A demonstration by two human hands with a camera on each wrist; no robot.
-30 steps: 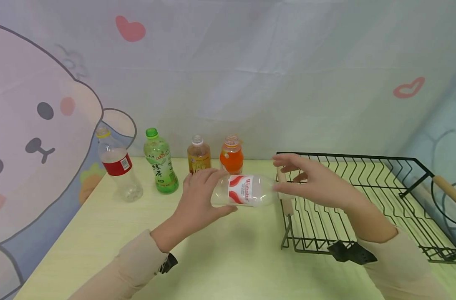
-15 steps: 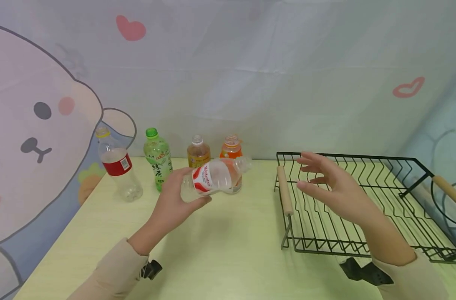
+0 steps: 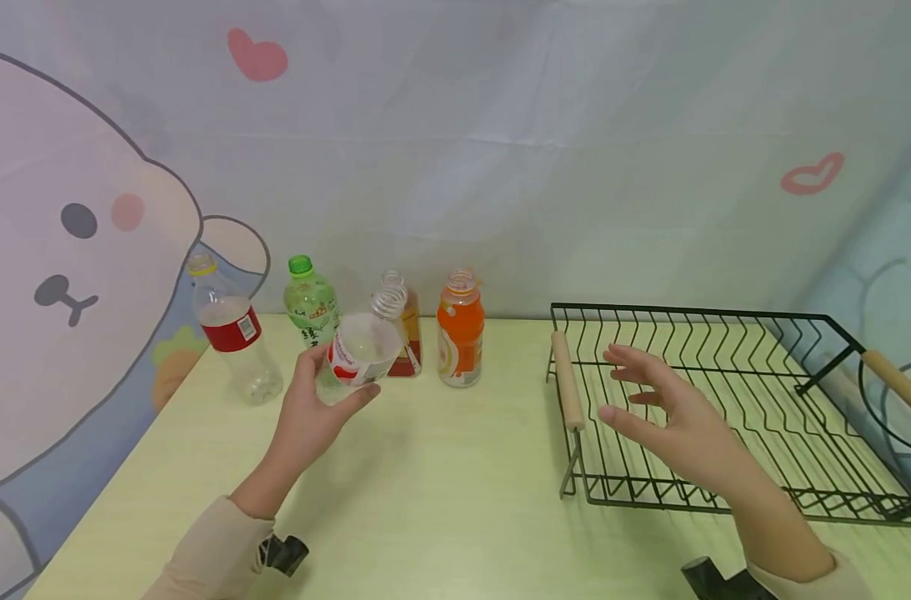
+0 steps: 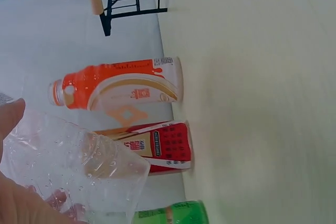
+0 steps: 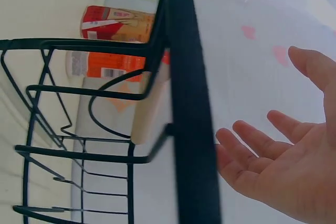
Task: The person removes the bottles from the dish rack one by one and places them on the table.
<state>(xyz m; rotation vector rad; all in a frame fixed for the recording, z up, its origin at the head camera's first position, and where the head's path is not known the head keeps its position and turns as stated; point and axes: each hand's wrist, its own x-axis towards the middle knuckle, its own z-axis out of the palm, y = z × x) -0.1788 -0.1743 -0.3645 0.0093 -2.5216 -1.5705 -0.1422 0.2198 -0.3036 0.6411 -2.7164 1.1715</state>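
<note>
My left hand (image 3: 312, 408) grips a clear plastic bottle (image 3: 368, 342) with a red and white label, raised off the table and tilted with its uncapped neck up and to the right. In the left wrist view the see-through lower part of this clear bottle (image 4: 63, 156) fills the lower left. Over the black wire rack (image 3: 725, 370) hovers my right hand (image 3: 680, 425), fingers apart and loosely bent, holding nothing. Behind the held bottle stand a green bottle (image 3: 311, 300) and a red and yellow bottle (image 3: 410, 333), both partly hidden. An orange bottle (image 3: 461, 333) stands just right of them.
A clear bottle with a dark red label (image 3: 233, 333) leans at the table's left. The rack has a wooden handle (image 3: 568, 379) at its left end and another wooden handle (image 3: 901, 387) at its right. A printed cloth (image 3: 500, 150) hangs behind the table (image 3: 440, 517).
My left hand has carried the clear bottle leftward, away from my right hand, and its neck has swung upward. My right hand has drawn back to the right and lower over the rack.
</note>
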